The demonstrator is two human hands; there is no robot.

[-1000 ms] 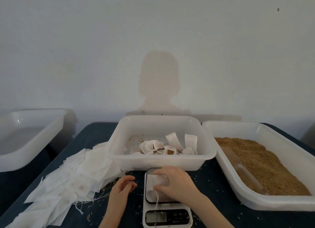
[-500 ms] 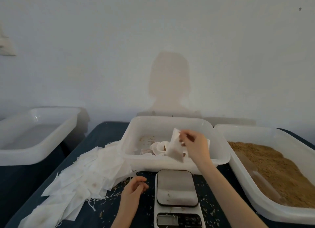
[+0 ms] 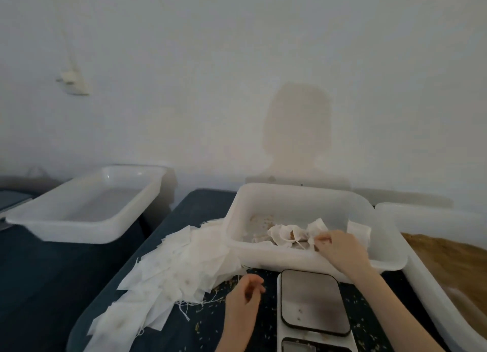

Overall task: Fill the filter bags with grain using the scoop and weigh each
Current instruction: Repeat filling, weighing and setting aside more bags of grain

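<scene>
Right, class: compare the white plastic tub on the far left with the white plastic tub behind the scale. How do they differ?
The far-left white plastic tub holds no bags; the white plastic tub behind the scale holds several filled filter bags. The left tub sits apart, off the dark table; the other rests on it. Both are white, translucent and rectangular.

White filter bags (image 3: 179,267), brown grain (image 3: 453,259)
</scene>
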